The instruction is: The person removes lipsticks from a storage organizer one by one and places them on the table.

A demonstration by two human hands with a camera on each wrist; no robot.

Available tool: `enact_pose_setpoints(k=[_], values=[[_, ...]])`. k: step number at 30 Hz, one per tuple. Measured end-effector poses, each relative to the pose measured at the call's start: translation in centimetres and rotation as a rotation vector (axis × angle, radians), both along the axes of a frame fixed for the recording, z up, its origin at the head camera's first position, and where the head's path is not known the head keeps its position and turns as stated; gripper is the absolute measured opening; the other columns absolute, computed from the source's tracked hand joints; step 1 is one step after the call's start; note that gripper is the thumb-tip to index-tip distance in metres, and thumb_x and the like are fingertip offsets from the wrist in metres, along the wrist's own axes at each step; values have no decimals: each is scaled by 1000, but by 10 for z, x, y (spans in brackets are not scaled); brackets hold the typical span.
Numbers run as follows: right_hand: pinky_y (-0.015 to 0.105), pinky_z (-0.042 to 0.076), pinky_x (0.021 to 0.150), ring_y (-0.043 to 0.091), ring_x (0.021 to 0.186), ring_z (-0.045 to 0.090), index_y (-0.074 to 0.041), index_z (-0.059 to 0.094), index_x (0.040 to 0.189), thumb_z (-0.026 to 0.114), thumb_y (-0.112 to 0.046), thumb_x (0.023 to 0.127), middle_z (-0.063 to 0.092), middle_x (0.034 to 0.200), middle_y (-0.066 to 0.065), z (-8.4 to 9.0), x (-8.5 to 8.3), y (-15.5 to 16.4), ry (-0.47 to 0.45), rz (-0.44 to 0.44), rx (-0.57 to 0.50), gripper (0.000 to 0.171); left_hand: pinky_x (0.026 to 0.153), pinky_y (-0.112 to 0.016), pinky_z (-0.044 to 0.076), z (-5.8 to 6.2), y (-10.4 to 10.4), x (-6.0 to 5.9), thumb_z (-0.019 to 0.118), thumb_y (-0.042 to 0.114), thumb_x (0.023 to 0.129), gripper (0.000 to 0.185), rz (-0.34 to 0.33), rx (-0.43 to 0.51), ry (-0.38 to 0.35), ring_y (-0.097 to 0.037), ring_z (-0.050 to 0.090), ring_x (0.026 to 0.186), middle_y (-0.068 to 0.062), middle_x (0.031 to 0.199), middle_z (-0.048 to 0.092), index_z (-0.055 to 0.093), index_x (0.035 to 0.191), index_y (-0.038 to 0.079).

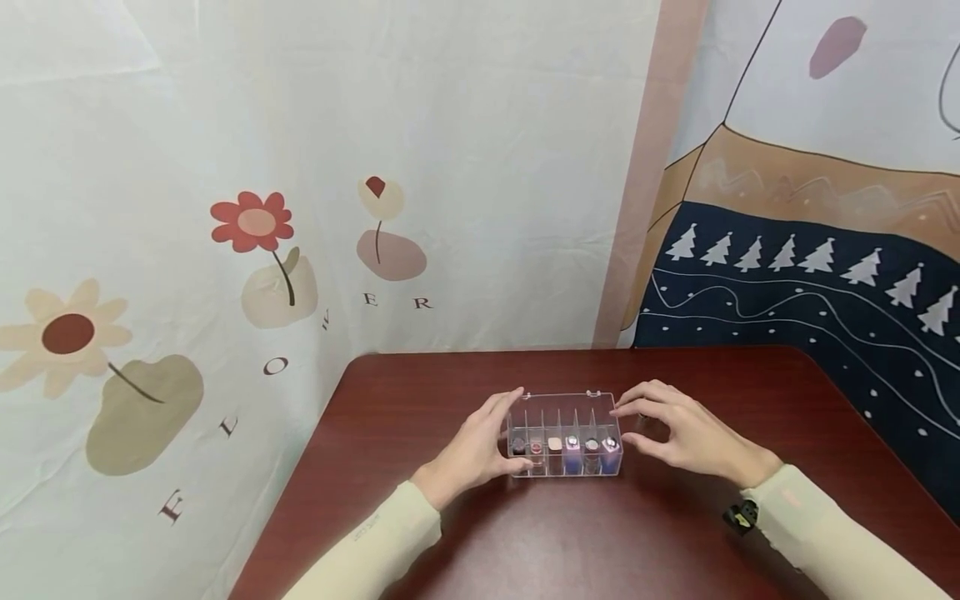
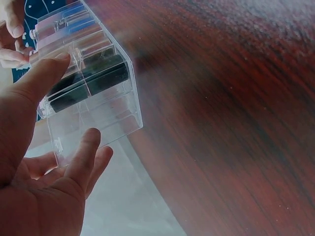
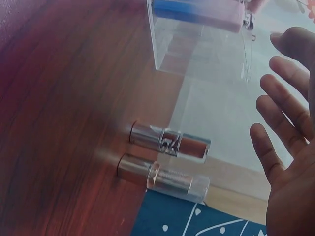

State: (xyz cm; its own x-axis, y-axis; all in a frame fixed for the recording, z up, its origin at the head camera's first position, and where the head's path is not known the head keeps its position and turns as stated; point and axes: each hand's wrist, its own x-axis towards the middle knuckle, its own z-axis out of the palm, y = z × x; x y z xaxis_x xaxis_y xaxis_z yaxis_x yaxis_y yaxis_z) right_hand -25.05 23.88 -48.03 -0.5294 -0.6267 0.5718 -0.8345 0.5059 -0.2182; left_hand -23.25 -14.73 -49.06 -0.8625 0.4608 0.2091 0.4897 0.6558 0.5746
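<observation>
A clear plastic lipstick organizer stands on the table, with several lipsticks along its front row of compartments; the row behind looks bare. My left hand holds the organizer's left end, thumb on the front and fingers round the side. In the left wrist view a dark lipstick tube lies near that thumb. By the organizer's right end, my right hand has its fingers spread and loosely bent. The right wrist view shows it apart from the box, holding nothing. Two lipsticks stand side by side on the table there, mostly hidden from the head view.
The reddish-brown wooden table extends around the organizer. A pale curtain with printed flowers hangs along the back and left. Dark blue cloth with white trees hangs at the right.
</observation>
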Motion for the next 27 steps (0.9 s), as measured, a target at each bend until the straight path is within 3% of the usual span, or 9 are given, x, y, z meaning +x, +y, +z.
enact_pose_setpoints(k=[8,12,16,27], values=[[21,54,109,12,122,69,-21,86,128,100,-11,86,78,132,-10,-1,3,-9,8,36,27,46,114,-43,71,-1,0,1,106,22,88,115,0,-6,8,-40,75,140,-18,174,54,38,180,7],[20,56,108,12,122,69,-21,86,127,101,-13,86,78,131,-11,-3,3,-11,7,45,47,44,112,-42,72,-1,1,0,106,21,88,115,-3,12,-9,-40,79,136,-18,175,53,38,180,8],[19,57,108,11,122,69,-22,87,126,102,-15,86,78,130,-13,-5,3,-14,3,43,64,43,114,-45,71,-1,0,0,107,21,87,116,-8,2,14,-42,73,144,-18,174,54,39,179,7],[36,59,107,13,121,71,-25,87,123,101,-19,85,79,126,-14,-8,1,-18,46,53,111,41,114,-44,71,0,-1,-1,107,21,87,116,-16,11,21,-43,67,151,-19,174,54,39,179,5]])
